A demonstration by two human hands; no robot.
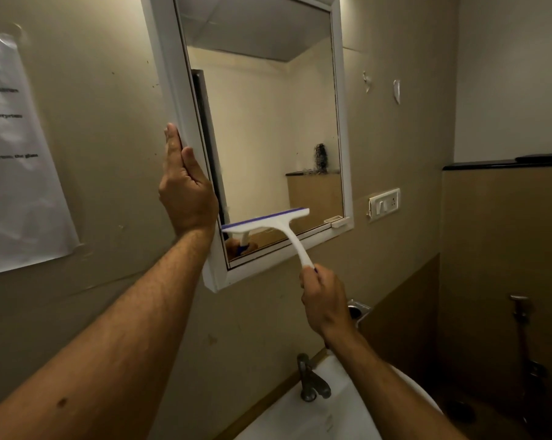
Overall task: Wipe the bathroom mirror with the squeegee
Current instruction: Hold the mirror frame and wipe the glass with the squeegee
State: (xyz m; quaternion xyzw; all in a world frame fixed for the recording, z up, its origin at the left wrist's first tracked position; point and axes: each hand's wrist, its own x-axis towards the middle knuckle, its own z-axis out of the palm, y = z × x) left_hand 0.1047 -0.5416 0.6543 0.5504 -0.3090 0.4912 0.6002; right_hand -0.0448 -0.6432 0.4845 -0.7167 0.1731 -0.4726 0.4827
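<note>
A white-framed mirror [268, 122] hangs on the beige wall. My left hand [186, 192] grips the left edge of its frame, fingers flat against the side. My right hand [324, 300] is closed around the handle end of a white squeegee [268, 222] with a blue blade strip. The blade lies against the glass near the lower left of the mirror, close to the bottom frame. The squeegee's reflection shows just below the blade.
A white basin [303, 417] with a metal tap [309, 381] sits below the mirror. A paper notice [17, 160] is taped to the wall at left. A switch plate [384, 203] is right of the mirror, with a dark ledge [503, 163] and a hand sprayer [520, 308] farther right.
</note>
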